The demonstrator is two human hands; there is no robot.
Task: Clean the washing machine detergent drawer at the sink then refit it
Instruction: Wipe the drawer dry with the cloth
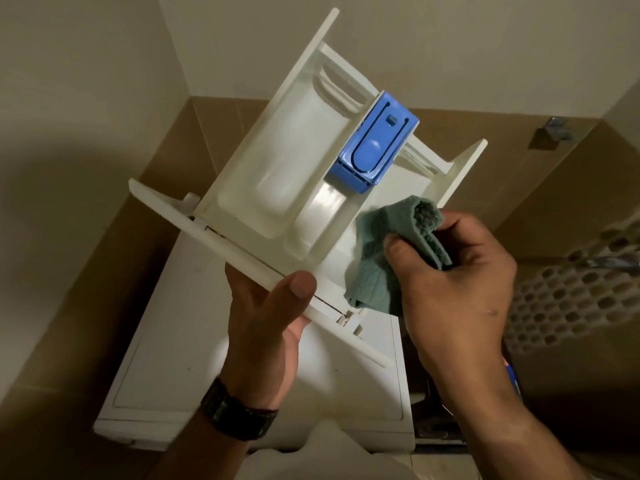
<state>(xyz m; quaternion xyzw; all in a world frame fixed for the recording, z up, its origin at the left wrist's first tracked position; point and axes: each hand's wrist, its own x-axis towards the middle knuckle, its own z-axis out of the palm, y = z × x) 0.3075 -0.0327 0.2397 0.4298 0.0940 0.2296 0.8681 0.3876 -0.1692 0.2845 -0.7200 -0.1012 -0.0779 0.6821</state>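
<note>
I hold the white detergent drawer (277,161) up in the air above the washing machine (194,375). A blue siphon cap (374,147) sits in its middle compartment. My left hand (266,327) grips the drawer's front panel from below, thumb on top of the panel. My right hand (457,282) grips a folded green cloth (377,258), which lies inside the drawer's right compartment near the front panel.
The white washing machine stands below, in a corner of brown tiled walls. A white perforated basket (568,292) is at the right. A metal fitting (550,133) hangs on the right wall. A dark gap lies between the machine and the basket.
</note>
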